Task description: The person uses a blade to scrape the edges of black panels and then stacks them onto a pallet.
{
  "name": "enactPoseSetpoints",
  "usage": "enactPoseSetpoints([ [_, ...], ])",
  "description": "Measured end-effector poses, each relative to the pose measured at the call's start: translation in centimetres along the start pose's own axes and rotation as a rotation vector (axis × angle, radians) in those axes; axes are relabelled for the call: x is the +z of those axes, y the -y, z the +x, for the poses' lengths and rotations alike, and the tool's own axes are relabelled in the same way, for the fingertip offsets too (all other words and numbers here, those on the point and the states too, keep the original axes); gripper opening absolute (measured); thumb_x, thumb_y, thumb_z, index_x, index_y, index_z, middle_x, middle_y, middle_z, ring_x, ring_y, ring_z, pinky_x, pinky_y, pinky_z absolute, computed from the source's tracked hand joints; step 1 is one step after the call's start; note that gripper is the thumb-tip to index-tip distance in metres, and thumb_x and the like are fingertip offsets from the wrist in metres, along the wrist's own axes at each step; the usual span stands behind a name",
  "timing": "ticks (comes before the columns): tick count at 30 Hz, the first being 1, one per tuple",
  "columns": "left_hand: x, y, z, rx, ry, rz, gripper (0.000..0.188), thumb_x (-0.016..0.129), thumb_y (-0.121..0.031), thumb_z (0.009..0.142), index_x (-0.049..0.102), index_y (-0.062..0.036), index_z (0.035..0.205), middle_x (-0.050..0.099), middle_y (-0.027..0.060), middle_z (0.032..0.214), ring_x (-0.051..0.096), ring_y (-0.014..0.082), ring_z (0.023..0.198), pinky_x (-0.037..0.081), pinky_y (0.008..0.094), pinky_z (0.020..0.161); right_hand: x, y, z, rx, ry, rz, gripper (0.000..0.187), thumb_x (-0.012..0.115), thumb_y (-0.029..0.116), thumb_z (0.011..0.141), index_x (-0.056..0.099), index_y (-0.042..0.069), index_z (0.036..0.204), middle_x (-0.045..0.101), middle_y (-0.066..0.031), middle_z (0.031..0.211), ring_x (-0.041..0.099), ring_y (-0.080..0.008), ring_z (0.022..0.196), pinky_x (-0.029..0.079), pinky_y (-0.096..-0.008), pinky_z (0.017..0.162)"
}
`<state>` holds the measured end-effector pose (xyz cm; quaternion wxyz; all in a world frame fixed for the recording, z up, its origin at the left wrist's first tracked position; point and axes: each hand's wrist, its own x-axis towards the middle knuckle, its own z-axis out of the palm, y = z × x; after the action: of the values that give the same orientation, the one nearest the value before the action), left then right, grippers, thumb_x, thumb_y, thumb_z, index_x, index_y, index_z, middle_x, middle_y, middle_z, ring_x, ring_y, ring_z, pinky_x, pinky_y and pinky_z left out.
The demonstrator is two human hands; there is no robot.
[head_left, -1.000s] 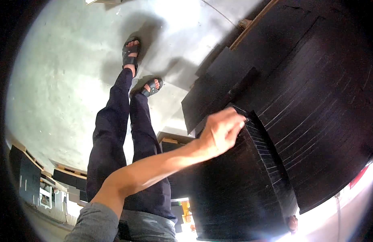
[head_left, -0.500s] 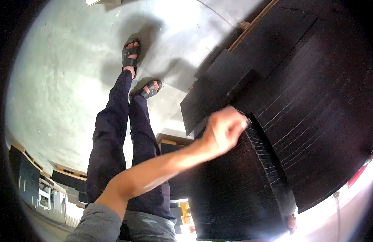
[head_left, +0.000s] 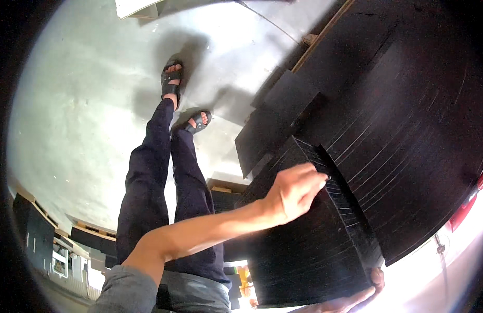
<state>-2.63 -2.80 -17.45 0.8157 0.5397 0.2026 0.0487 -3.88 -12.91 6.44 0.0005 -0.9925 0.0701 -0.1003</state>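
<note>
My left hand [head_left: 296, 193] is closed in a pinch at the long edge of a black panel [head_left: 304, 250]. Something small and dark shows at its fingertips, too little to name. Short pale lines cross the narrow edge strip [head_left: 347, 213] just below these fingers. At the panel's lower right corner my right hand [head_left: 376, 280] is wrapped round the edge, its palm partly hidden beneath. Right beside the panel spreads a large dark surface [head_left: 408, 135], streaked with long thin pale lines.
Dark boards [head_left: 267, 125] with a wooden edge [head_left: 325, 34] stand beyond the panel. Pale concrete floor [head_left: 85, 104] lies to the left, under my sandalled feet [head_left: 172, 78]. Dark cabinets [head_left: 35, 229] line the lower left. A cord [head_left: 442, 255] hangs at the right wall.
My left hand has moved down along the panel's edge, uncovering its upper end. More of my right hand and its forearm shows at the lower corner.
</note>
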Motion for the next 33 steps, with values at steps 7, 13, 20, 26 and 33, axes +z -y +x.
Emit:
enactPoseSetpoints([
  [7,-4.1,8.7,3.5,-0.129,-0.167,0.255,0.007,0.069,0.001,0.087,0.072,0.0005,0.094,0.066,0.012,0.082,0.065,0.0235,0.07,0.05,0.0355,0.062,0.6,0.1,-0.8,0.01,-0.001,0.011,0.044,0.04,0.042,0.106,0.062,0.007,0.122,0.064,-0.0108,0.121,0.057,-0.0243,0.12,0.041,-0.0424,0.111],
  [13,-2.4,5.0,2.3,0.018,-0.08,0.183,0.005,0.067,-0.002,0.089,0.07,0.0007,0.092,0.062,0.0133,0.076,0.063,0.0269,0.069,0.05,0.0383,0.062,-1.0,-0.7,-0.7,0.004,-0.014,-0.008,0.044,0.04,0.042,0.106,0.061,0.007,0.123,0.063,-0.0108,0.121,0.057,-0.0243,0.12,0.041,-0.0424,0.111],
  [20,-0.8,1.8,2.0,-0.034,-0.138,0.257,0.006,0.065,0.004,0.087,0.069,0.0014,0.091,0.062,0.0144,0.077,0.063,0.0268,0.065,0.047,0.0369,0.055,-0.7,3.8,-0.4,0.27,-0.061,0.014,0.042,0.038,0.038,0.108,0.058,0.004,0.124,0.059,-0.0123,0.124,0.055,-0.0245,0.121,0.042,-0.0421,0.108],
  [26,2.3,-8.9,-1.7,0.176,-0.007,0.036,0.014,0.068,0.003,0.083,0.068,0.0013,0.096,0.054,0.0115,0.07,0.056,0.0269,0.059,0.045,0.0394,0.052,-0.5,5.7,1.3,0.005,0.078,0.082,0.033,0.034,0.02,0.107,0.055,-0.005,0.109,0.057,-0.0195,0.111,0.055,-0.0306,0.107,0.039,-0.0453,0.105],
  [33,0.6,-3.6,0.7,0.08,-0.036,0.294,0.005,0.064,0.005,0.085,0.066,0.0024,0.089,0.058,0.0155,0.073,0.057,0.0258,0.06,0.044,0.039,0.052,-0.4,4.4,1.0,-0.035,0.031,0.115,0.03,0.038,0.019,0.106,0.061,0.0,0.11,0.062,-0.0133,0.112,0.056,-0.0242,0.113,0.038,-0.0424,0.107],
])
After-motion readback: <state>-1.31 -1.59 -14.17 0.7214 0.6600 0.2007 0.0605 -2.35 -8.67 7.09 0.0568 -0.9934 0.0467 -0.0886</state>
